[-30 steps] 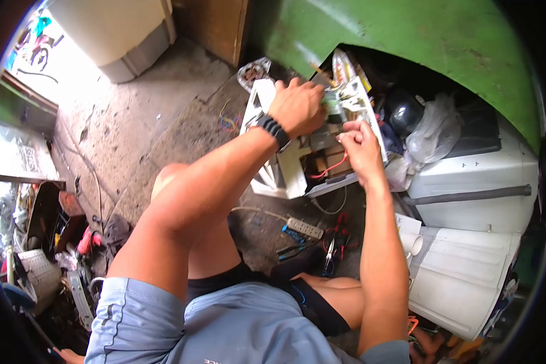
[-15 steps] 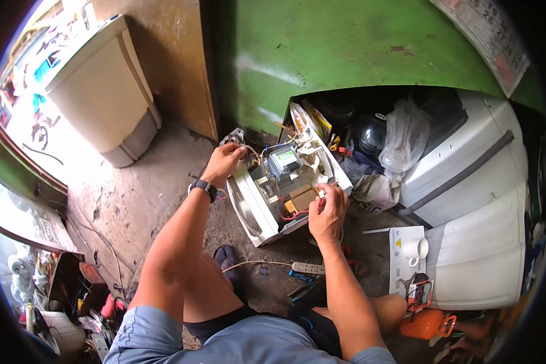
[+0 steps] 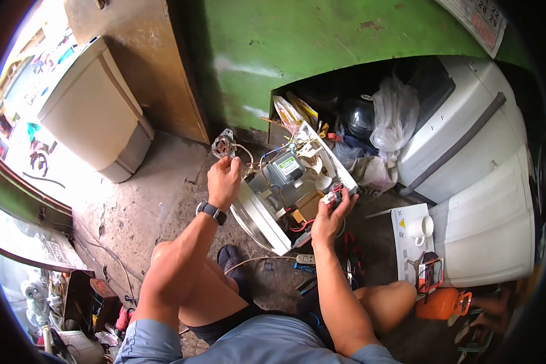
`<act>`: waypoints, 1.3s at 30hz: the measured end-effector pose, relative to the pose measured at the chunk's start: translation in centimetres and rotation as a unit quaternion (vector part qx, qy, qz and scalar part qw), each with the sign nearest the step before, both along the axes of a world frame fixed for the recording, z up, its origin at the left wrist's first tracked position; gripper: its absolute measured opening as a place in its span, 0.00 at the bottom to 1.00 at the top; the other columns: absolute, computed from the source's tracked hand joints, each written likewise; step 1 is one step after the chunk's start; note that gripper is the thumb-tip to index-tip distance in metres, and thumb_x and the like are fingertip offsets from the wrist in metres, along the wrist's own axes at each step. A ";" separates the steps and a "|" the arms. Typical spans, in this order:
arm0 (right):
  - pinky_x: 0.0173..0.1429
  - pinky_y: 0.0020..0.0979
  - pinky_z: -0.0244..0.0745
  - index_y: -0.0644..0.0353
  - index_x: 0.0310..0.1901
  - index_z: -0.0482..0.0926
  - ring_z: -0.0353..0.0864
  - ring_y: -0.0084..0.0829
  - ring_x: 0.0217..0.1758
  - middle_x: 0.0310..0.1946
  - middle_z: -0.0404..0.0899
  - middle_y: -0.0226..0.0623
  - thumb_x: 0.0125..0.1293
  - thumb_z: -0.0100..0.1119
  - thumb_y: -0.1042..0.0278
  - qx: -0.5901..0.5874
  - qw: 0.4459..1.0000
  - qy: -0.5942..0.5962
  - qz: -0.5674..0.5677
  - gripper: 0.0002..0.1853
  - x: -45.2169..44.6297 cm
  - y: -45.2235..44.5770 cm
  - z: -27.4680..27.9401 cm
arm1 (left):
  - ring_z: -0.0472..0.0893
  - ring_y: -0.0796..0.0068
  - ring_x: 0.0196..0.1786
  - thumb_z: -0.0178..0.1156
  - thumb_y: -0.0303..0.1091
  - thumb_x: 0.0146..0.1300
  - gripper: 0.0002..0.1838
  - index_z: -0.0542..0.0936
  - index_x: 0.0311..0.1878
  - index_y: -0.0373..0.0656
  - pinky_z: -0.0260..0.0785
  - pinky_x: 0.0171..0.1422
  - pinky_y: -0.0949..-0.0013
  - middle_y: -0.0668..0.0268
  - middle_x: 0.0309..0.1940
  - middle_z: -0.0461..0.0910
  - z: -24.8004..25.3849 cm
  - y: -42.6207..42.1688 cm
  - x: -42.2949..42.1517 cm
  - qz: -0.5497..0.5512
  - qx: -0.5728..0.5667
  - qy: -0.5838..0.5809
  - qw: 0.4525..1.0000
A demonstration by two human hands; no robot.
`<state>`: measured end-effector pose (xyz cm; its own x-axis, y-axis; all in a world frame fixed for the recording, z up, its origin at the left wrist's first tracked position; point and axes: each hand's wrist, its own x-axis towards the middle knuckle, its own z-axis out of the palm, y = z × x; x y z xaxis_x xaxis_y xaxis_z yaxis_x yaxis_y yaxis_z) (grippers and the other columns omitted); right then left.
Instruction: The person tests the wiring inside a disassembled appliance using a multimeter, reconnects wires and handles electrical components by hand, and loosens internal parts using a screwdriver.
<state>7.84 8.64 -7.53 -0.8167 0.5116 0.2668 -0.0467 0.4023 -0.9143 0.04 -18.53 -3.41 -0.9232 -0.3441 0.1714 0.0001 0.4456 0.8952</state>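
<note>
An opened microwave oven (image 3: 270,227), its housing off, lies tilted on the floor with wires and inner parts bare. A grey metal box with a green-and-white label (image 3: 285,168) sits in its middle. My left hand (image 3: 224,185) is closed in a pinch beside the oven's left edge, just below a round metal motor-like part (image 3: 223,145) with a pale wire; what the fingertips hold is hidden. At the oven's right side, my right hand (image 3: 333,217) grips a small red, white and black part (image 3: 332,195) with wires.
A beige appliance (image 3: 97,112) stands by the doorway at left. White panels (image 3: 479,218) lean at right, near a white mug (image 3: 420,229) and an orange gas canister (image 3: 441,304). A power strip (image 3: 306,259) with a cord lies on the floor. Plastic bags (image 3: 394,115) are piled behind.
My left hand has drawn back from over the round metal part, which now shows more fully. My right hand has turned, showing more of its red-and-black part. The view has shifted.
</note>
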 end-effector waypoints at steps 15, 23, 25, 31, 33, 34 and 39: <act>0.74 0.31 0.69 0.57 0.78 0.71 0.76 0.27 0.66 0.67 0.77 0.35 0.73 0.65 0.72 -0.202 0.964 0.018 0.170 0.33 -3.8 11.2 -0.5 | 0.85 0.49 0.44 0.69 0.38 0.69 0.14 0.79 0.47 0.38 0.77 0.54 0.53 0.52 0.40 0.83 4.9 7.7 10.0 -0.062 0.012 0.039 0.997; 0.81 0.33 0.63 0.58 0.79 0.71 0.73 0.30 0.73 0.73 0.75 0.35 0.72 0.60 0.79 -0.141 0.969 -0.015 0.201 0.33 -2.9 14.4 -0.4 | 0.82 0.57 0.54 0.69 0.37 0.70 0.22 0.75 0.60 0.37 0.74 0.61 0.58 0.54 0.51 0.81 3.5 8.2 13.6 -0.141 -0.001 0.103 0.985; 0.81 0.33 0.63 0.58 0.79 0.71 0.73 0.30 0.74 0.74 0.74 0.35 0.73 0.60 0.79 -0.135 0.970 -0.015 0.200 0.33 -2.4 14.9 -0.4 | 0.80 0.52 0.60 0.70 0.37 0.69 0.24 0.74 0.61 0.37 0.71 0.68 0.56 0.52 0.54 0.79 3.7 8.3 14.4 -0.166 0.015 0.098 0.981; 0.80 0.31 0.63 0.59 0.81 0.70 0.72 0.27 0.74 0.77 0.72 0.32 0.74 0.59 0.76 -0.153 0.970 -0.036 0.186 0.34 -0.6 16.0 -0.4 | 0.78 0.50 0.58 0.74 0.35 0.66 0.26 0.74 0.63 0.38 0.67 0.67 0.54 0.52 0.53 0.79 4.1 8.6 15.4 -0.199 0.046 0.099 0.974; 0.77 0.29 0.66 0.58 0.81 0.69 0.74 0.26 0.71 0.77 0.72 0.31 0.74 0.58 0.76 -0.142 0.973 -0.039 0.179 0.34 -0.4 16.2 -0.2 | 0.78 0.50 0.57 0.75 0.36 0.66 0.27 0.75 0.63 0.38 0.66 0.67 0.54 0.53 0.53 0.79 4.0 8.7 15.5 -0.213 0.039 0.110 0.970; 0.77 0.29 0.66 0.58 0.81 0.69 0.74 0.26 0.71 0.77 0.72 0.31 0.74 0.58 0.76 -0.138 0.973 -0.039 0.178 0.34 -0.3 16.2 0.1 | 0.78 0.50 0.57 0.75 0.36 0.66 0.27 0.75 0.63 0.38 0.66 0.67 0.54 0.53 0.53 0.79 3.9 8.8 15.4 -0.214 0.043 0.111 0.970; 0.78 0.31 0.64 0.58 0.83 0.68 0.73 0.27 0.74 0.78 0.71 0.33 0.74 0.59 0.71 -0.142 0.974 -0.068 0.163 0.35 0.2 16.2 0.7 | 0.79 0.50 0.53 0.74 0.42 0.67 0.26 0.77 0.60 0.37 0.69 0.61 0.54 0.53 0.49 0.80 3.3 8.8 14.8 -0.217 0.038 0.112 0.969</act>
